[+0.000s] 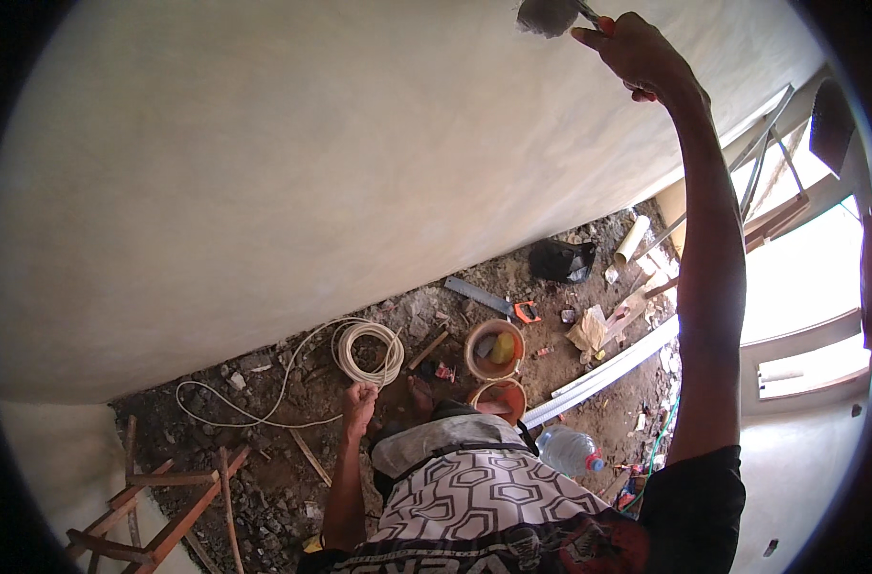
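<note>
High at the upper right, my right hand (639,55) is closed round the handle of a tool with a broad grey head (548,16). The head is against or close to the pale plastered wall (292,163), and the top edge of the picture cuts it off, so its exact kind cannot be told. My left hand (360,406) hangs low near my body with its fingers curled in; nothing shows in them. Below that hand, as seen from above, a coil of cream cable or hose (368,353) lies on the ground, one loose length trailing left.
Rubble covers the ground. A handsaw (481,296), two buckets (494,374), a black bag (562,261), white pipes (603,373) and a clear water bottle (567,450) lie at the middle and right. A wooden frame (173,512) stands lower left. Bright openings (804,277) are at the right.
</note>
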Demonstrator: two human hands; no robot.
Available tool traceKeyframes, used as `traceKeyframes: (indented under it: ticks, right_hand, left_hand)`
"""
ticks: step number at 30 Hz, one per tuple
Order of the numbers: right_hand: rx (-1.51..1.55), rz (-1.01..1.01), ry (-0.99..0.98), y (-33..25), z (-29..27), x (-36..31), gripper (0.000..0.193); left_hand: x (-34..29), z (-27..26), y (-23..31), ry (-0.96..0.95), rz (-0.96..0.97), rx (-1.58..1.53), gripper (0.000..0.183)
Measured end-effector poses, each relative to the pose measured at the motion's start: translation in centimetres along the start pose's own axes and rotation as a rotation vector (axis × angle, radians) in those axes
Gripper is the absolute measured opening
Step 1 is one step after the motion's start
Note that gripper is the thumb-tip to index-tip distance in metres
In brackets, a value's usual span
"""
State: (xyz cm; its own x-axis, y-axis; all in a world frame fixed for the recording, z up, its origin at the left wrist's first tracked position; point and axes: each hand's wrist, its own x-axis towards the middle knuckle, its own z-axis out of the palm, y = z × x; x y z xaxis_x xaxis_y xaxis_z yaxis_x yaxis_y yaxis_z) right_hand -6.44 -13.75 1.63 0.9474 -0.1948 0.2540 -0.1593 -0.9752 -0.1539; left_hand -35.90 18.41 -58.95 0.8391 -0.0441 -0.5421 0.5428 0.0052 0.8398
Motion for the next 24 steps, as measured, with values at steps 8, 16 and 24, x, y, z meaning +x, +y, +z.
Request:
traceKeyframes:
  ticks: [8, 16, 24]
  right_hand:
    - [-0.087, -0.043, 0.039, -0.8, -0.6, -0.4, 0.048]
    - [-0.139, 0.032, 0.048, -3.7, -1.3, -2.9, 0.044]
    - [-0.488, -0.387, 0.113, -0.1, -1.4, 1.3, 0.037]
  left_hand:
    - [-0.7, 1.9, 3.4, 0.041, -0.051, 0.147, 0.012]
    - [-0.3, 2.8, 3.3, 0.029, -0.016, 0.070, 0.017]
    - [0.6, 1.9, -0.4, -0.041, 0.031, 0.095, 0.020]
